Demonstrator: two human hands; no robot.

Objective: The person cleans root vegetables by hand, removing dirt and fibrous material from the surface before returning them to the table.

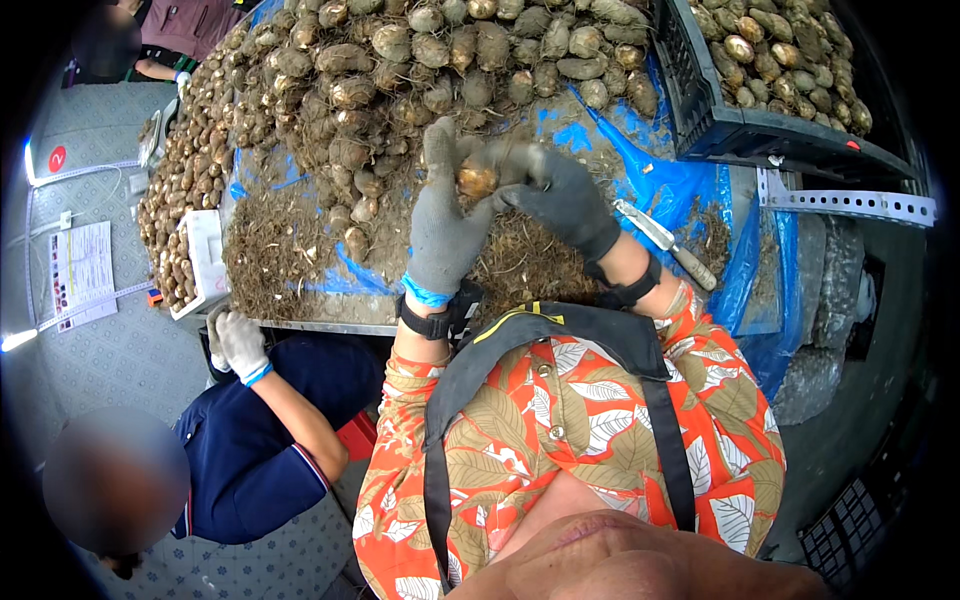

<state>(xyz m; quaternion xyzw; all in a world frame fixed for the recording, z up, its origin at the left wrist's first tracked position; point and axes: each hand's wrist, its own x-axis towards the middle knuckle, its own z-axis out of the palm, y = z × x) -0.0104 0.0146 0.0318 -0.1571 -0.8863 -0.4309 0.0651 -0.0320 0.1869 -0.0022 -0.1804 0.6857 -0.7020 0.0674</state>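
Note:
Over the table, a brown taro corm [477,181] with a pale orange patch sits between my two gloved hands. My right hand [565,195], in a dark glove, curls its fingers over the corm from the right; the fingertips are blurred. My left hand [447,215], in a grey glove with a blue cuff below, stands beside the corm with its fingers stretched upward and its thumb toward the right hand. Ahead lies a big heap of hairy taro corms [430,60]. A knife [665,242] with a dirty handle lies to the right of my right hand.
Root fibres and soil [275,250] litter the table over blue plastic sheeting [640,165]. A black crate [715,135] of corms stands at the far right, beside a perforated metal bar [850,203]. Left are a white tray [206,255], a seated co-worker [260,430] and another person [185,30].

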